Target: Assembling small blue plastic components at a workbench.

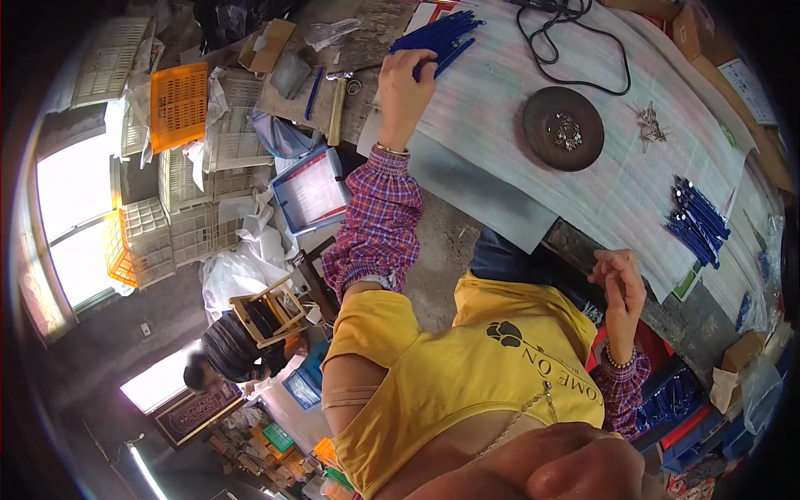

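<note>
My left hand (406, 93) reaches to the far side of the worktop. Its thumb and fingers close at the near end of a pile of slim, dark blue pen-like sticks (440, 35), with a bit of blue showing between them. Near the worktop's front edge, my right hand (621, 292) hovers with its fingers curled in toward the thumb; whatever they may hold is too small to make out. A round dark bowl (542, 150) with small shiny metal pieces (568, 133) stands between the hands. To the right lies a second bundle of blue sticks (698, 223).
Thin metal parts (652, 127) lie right of the bowl, below a looped black cord (575, 79). A hammer (337, 108) rests left of my left hand. Cardboard boxes (708, 50) line the far right edge. Stacked crates (179, 104) and another person (242, 354) are at left.
</note>
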The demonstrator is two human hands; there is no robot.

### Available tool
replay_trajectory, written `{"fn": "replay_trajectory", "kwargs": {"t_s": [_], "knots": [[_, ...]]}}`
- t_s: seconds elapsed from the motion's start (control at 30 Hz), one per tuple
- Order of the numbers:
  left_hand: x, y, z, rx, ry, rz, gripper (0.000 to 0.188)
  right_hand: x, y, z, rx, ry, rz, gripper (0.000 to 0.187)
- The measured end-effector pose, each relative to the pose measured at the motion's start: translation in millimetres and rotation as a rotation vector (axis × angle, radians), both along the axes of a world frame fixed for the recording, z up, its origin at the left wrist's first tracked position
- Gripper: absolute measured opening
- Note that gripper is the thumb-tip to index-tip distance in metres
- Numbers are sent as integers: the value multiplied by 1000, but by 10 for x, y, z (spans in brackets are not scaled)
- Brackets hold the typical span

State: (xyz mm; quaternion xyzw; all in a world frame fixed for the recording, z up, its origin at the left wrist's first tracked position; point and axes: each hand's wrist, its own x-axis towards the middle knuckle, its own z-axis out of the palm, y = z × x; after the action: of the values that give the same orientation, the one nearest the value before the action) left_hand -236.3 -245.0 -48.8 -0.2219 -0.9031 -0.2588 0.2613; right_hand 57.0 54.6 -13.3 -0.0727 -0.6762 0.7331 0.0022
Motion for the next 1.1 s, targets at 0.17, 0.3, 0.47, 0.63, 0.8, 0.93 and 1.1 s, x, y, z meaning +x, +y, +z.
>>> {"fn": "replay_trajectory", "kwargs": {"t_s": [0.17,0.3,0.47,0.63,0.8,0.93,1.1], "knots": [[-59,4,1,83,55,0,15,-48,28,65,-12,-19,7,24],[-140,2,43,35,79,-13,15,-28,48,65,-7,-5,-14,22],[97,138,-37,-179,-31,-1,16,-25,7,89,-115,-54,-133,15],[53,223,-201,-348,9,47,25,-86,93,88,-1084,-264,-298,36],[101,132,7,-396,-94,106,25,-126,188,-79,-1545,-150,-161,39],[49,226,36,-358,-155,97,19,-60,229,-139,-1622,-113,-209,38],[48,283,5,-406,-124,143,16,11,275,-164,-1671,-72,-192,38]]}}
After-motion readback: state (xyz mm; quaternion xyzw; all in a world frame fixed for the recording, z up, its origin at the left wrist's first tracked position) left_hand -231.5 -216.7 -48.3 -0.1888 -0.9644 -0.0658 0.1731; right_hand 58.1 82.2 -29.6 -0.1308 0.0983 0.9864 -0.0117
